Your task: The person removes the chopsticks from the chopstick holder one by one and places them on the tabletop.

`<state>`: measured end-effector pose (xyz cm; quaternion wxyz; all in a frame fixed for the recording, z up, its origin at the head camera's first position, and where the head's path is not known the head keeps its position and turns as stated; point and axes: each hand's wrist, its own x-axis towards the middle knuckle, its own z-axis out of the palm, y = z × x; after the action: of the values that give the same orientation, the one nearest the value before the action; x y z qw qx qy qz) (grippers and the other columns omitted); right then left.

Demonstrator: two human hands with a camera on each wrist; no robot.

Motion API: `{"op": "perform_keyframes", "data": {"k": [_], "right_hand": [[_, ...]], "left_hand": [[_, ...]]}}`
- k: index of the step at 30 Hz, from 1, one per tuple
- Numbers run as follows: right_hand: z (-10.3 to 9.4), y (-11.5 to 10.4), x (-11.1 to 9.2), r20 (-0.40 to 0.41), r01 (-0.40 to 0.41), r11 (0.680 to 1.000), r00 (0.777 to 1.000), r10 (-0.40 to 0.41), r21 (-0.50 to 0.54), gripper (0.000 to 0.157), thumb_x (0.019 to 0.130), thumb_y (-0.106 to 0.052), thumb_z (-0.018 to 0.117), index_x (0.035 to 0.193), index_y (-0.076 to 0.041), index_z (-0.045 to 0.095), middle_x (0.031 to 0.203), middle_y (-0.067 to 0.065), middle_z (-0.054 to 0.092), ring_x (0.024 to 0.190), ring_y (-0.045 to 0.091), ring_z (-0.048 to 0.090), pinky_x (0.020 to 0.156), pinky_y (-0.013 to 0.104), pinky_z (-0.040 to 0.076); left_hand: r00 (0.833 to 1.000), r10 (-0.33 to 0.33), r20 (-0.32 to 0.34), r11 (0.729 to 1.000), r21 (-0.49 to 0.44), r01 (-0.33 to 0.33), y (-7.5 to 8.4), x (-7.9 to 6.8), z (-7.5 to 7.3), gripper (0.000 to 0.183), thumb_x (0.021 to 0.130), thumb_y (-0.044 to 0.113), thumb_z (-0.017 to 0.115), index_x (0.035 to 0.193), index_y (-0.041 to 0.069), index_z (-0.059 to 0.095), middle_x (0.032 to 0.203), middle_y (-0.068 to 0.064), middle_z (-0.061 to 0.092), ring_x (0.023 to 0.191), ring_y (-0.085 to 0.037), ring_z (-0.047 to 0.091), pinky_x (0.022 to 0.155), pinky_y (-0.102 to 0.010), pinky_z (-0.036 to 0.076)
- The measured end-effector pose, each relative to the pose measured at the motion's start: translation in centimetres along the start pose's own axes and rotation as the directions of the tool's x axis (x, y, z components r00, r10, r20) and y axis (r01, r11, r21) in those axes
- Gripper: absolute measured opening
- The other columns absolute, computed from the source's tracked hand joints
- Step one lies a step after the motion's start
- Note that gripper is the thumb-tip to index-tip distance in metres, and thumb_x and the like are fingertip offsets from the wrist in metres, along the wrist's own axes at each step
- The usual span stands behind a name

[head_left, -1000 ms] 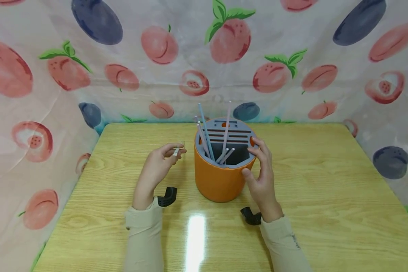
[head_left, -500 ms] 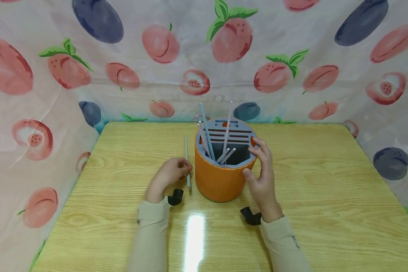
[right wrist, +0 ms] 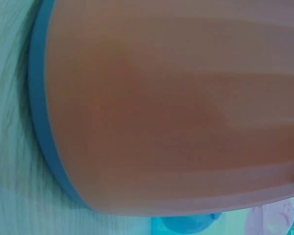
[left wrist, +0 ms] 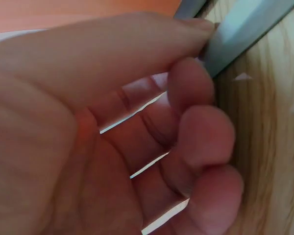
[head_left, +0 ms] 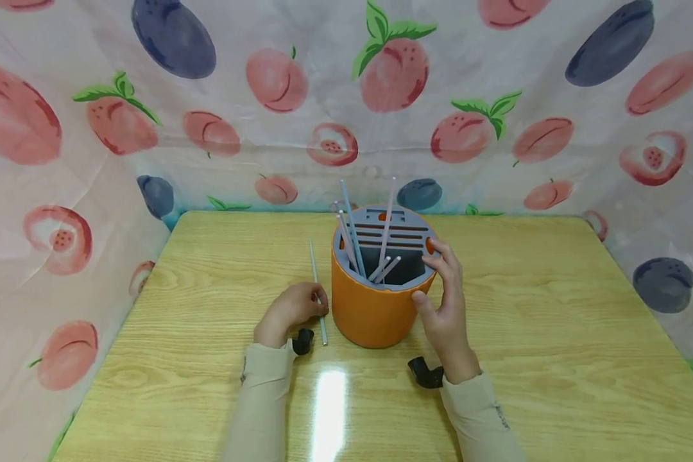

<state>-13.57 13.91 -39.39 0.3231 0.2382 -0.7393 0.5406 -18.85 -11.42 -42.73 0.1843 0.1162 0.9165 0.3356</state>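
The left hand [head_left: 291,311] pinches a thin pale stick [head_left: 314,262] just beside the orange utensil holder [head_left: 372,317], at its nine o'clock. The stick points nearly from twelve to six over the tabletop [head_left: 190,301]. The right hand [head_left: 449,314] holds the holder at four o'clock, fingers spread. A blue stick [head_left: 350,221] and pink sticks [head_left: 387,221] lean inside.

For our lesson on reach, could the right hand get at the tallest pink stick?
Probably yes: the right hand holds the orange holder, and nothing shows between that hand and the tallest pink stick.
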Motion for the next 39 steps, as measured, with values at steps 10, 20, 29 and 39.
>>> {"op": "perform_keyframes", "data": {"k": [10, 20, 29, 39], "right_hand": [[0.1, 0.0, -0.8, 0.007, -0.03, 1.0, 1.0, 0.03, 0.004, 0.058, 0.086, -0.046, 0.052, 0.121, -0.001, 0.045, 0.139, 0.014, 0.029, 0.127, 0.034, 0.023, 0.102, 0.042, 0.023], [0.1, -1.6, -0.1, 0.003, -0.017, 1.0, 1.0, 0.017, 0.011, 0.059, 0.087, -0.044, 0.051, 0.119, 0.005, 0.043, 0.137, 0.019, 0.029, 0.126, 0.034, 0.024, 0.103, 0.045, 0.021], [0.2, -2.9, 0.5, -0.001, -0.016, 1.0, 1.0, 0.016, 0.006, 0.06, 0.089, -0.043, 0.049, 0.116, 0.009, 0.042, 0.135, 0.025, 0.028, 0.127, 0.033, 0.024, 0.103, 0.042, 0.021], [0.1, 0.1, 0.0, -0.005, 0.014, 1.0, 1.0, -0.014, 0.013, 0.059, 0.087, -0.047, 0.051, 0.12, 0.002, 0.044, 0.137, 0.016, 0.03, 0.126, 0.035, 0.023, 0.103, 0.045, 0.02]], "left_hand": [[0.979, -0.031, -0.203, 0.999, 0.01, 0.034, 0.1, -0.5, -0.7, 0.007, 0.087, 0.024, 0.056, 0.088, 0.018, 0.061, 0.075, 0.003, 0.057, 0.065, -0.015, 0.051, 0.059, -0.029, 0.04], [0.785, 0.156, -0.6, 0.918, -0.205, -0.339, 3.8, -1.9, -2.7, 0.027, 0.093, 0.035, 0.044, 0.113, 0.021, 0.057, 0.098, 0.005, 0.059, 0.083, -0.009, 0.057, 0.065, -0.029, 0.048], [0.637, 0.334, -0.694, 0.81, -0.134, -0.571, 7.6, -3.0, -2.3, 0.029, 0.095, 0.026, 0.044, 0.12, 0.017, 0.055, 0.116, 0.005, 0.053, 0.102, -0.013, 0.051, 0.076, -0.033, 0.047], [0.626, 0.421, -0.656, 0.828, -0.005, -0.561, 9.3, -3.5, -1.8, 0.039, 0.091, 0.041, 0.046, 0.115, 0.012, 0.059, 0.135, 0.006, 0.037, 0.121, -0.012, 0.035, 0.094, -0.037, 0.035]]}}
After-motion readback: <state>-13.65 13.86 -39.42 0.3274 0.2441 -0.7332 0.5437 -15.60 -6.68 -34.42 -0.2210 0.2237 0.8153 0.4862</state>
